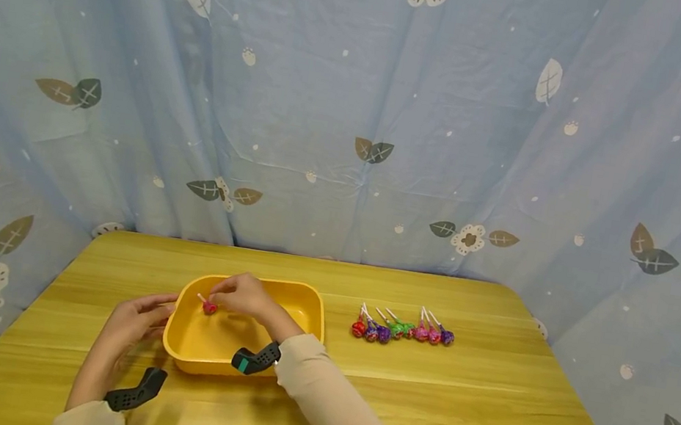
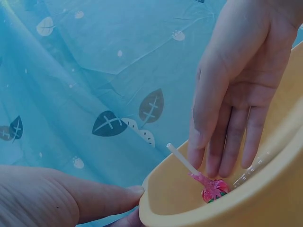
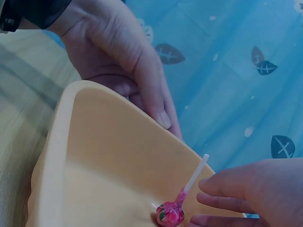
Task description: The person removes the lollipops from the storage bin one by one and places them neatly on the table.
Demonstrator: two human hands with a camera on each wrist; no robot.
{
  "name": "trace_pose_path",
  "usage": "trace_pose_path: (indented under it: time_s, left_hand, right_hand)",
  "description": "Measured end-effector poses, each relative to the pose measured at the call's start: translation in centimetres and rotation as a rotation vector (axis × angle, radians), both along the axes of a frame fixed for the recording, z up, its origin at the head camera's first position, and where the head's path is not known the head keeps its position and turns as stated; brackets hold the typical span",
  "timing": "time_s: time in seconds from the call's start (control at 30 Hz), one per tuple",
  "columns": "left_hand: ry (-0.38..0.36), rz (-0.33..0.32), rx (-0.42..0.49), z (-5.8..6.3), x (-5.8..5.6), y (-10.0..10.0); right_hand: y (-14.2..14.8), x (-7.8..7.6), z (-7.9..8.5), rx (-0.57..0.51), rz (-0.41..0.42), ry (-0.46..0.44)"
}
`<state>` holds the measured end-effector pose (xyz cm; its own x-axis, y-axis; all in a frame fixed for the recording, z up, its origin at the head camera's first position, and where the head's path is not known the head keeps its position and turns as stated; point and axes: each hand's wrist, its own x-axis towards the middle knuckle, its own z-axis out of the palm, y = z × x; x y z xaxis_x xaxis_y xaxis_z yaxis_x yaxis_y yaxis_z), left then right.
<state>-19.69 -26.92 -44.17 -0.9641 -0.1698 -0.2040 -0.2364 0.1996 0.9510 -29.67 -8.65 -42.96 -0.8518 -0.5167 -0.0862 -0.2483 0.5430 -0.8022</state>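
A yellow plastic basin stands on the wooden table. Inside it, near the left end, lies one pink-wrapped lollipop, its white stick slanting upward. My right hand reaches over the far rim into the basin. Its fingers are nearly straight and come down right beside the lollipop's head and stick, without curling round it. At the basin's left end is my left hand, with thumb and fingers extended against the outside of the rim.
Right of the basin, several wrapped lollipops in red, purple, green and pink lie in a row, sticks pointing away. The wooden table ends at the back against a blue patterned curtain.
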Motion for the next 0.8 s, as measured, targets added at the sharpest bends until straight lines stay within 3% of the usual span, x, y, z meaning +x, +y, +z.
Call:
trace_pose_path:
  time_s: [0.33, 0.67, 0.8]
  left_hand:
    - [-0.004, 0.008, -0.002, 0.1, 0.0, 0.1]
    - [-0.004, 0.01, -0.006, -0.1, -0.1, 0.1]
    - [-0.006, 0.01, -0.002, -0.2, -0.2, 0.0]
  right_hand:
    - [-0.5, 0.1, -0.7, -0.075, -0.041, -0.088]
    - [-1.1, -0.2, -1.7, -0.298, -0.114, -0.364]
    - [-1.2, 0.0, -2.0, -0.296, -0.11, -0.371]
